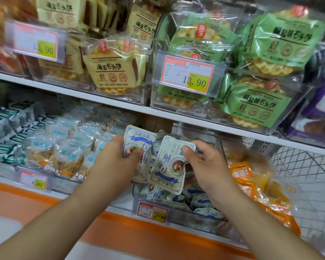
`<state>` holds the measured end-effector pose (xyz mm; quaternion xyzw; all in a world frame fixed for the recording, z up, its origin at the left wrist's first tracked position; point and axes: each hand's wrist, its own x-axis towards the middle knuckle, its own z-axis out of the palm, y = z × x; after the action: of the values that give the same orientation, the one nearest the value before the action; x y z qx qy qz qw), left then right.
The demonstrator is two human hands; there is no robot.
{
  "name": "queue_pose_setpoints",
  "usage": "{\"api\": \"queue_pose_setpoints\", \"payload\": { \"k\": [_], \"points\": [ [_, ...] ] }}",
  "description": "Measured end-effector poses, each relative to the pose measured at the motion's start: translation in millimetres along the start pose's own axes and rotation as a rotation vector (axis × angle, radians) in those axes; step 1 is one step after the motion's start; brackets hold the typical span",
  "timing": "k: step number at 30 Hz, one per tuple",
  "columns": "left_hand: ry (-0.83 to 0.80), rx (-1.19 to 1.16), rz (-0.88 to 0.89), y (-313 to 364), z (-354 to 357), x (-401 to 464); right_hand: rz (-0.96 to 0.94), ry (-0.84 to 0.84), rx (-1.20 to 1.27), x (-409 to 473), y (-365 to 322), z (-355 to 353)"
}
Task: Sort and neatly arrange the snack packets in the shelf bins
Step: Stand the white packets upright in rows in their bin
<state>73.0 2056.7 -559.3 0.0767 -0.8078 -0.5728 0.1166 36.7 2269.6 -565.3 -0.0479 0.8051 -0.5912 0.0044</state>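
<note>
My left hand (113, 158) grips an upright white-and-blue plum snack packet (139, 141), with more of the same kind stacked behind it. My right hand (201, 160) pinches a second matching packet (167, 171), turned upside down, by its top edge. Both packets hover over a clear plastic bin (176, 212) on the lower shelf, which holds several loose packets of the same snack (201, 201) lying in disorder.
Left of the bin lie clear noodle-snack packets (64, 156) and teal-striped packets (4, 128). Orange packets (251, 184) fill the bin to the right. The upper shelf (120, 106) carries beige (114, 68) and green (257, 102) waffle-cake packets. A white wire basket (308, 175) is at far right.
</note>
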Motion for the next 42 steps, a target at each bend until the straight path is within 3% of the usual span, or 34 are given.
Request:
{"api": "queue_pose_setpoints", "payload": {
  "k": [4, 9, 15, 18, 21, 24, 28, 35, 42],
  "points": [
    [-0.009, -0.078, -0.01, 6.2, 1.0, -5.2, 0.005, 0.029, 0.048, -3.4, -2.3, 1.7],
    [-0.236, -0.253, -0.125, 15.8, 9.1, -16.6, -0.015, -0.061, 0.092, -12.4, -8.2, 8.6],
    [-0.111, -0.536, -0.148, 19.9, 6.6, -16.9, 0.167, -0.188, 0.274, -15.5, -9.4, 7.1],
    [-0.048, -0.402, -0.128, 11.1, 4.2, -11.6, 0.186, -0.08, 0.305, -11.2, -3.9, 2.3],
    [0.081, -0.174, -0.057, 0.8, -4.0, -1.9, 0.076, 0.046, 0.0, 0.0, 1.0, -6.7],
    [0.101, -0.046, -0.023, -7.7, -11.5, 5.6, -0.005, -0.02, -0.41, 3.1, 3.6, -10.2],
    [0.056, 0.035, 0.006, -12.3, -11.3, 7.0, -0.11, -0.077, -0.605, 8.9, 14.2, 8.9],
    [-0.052, 0.058, 0.028, -15.5, -9.0, 6.0, -0.34, -0.236, -0.831, 12.1, 33.8, 42.7],
    [-0.12, -0.071, 0.025, -12.1, -10.9, 3.4, -0.251, -0.204, -0.837, 13.3, 32.0, 28.9]
  ]
}}
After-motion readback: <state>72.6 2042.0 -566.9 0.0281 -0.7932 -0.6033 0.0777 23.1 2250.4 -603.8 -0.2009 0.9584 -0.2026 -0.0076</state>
